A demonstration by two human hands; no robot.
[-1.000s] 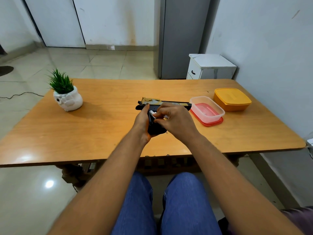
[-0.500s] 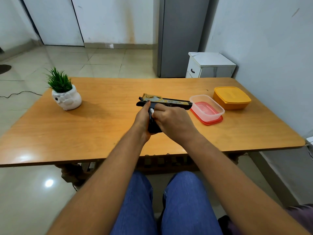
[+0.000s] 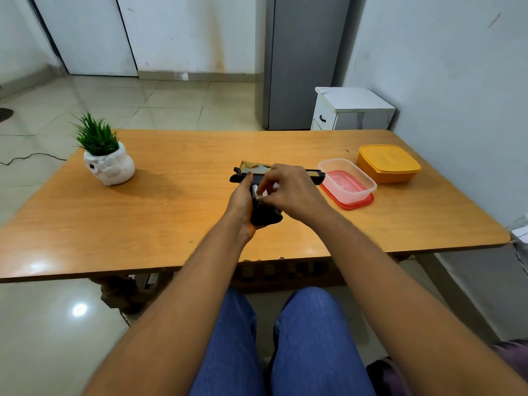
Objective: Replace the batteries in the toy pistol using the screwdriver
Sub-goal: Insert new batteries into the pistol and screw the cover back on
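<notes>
The black and gold toy pistol [image 3: 258, 170] lies on its side in the middle of the wooden table [image 3: 171, 224], barrel pointing right. My left hand [image 3: 241, 201] grips the black handle from the left. My right hand [image 3: 291, 191] hovers over the handle, its fingertips pinching a small white battery [image 3: 264, 192] at the open compartment. The screwdriver is not visible.
A clear plastic box [image 3: 347, 180] on a red lid sits right of the pistol, with an orange lidded box [image 3: 388, 162] behind it. A white pot with a green plant [image 3: 107, 158] stands at the left. A white cabinet [image 3: 351, 110] stands beyond the table.
My right hand has lifted slightly off the handle, and the white battery between its fingertips shows again. My left hand keeps its grip on the handle.
</notes>
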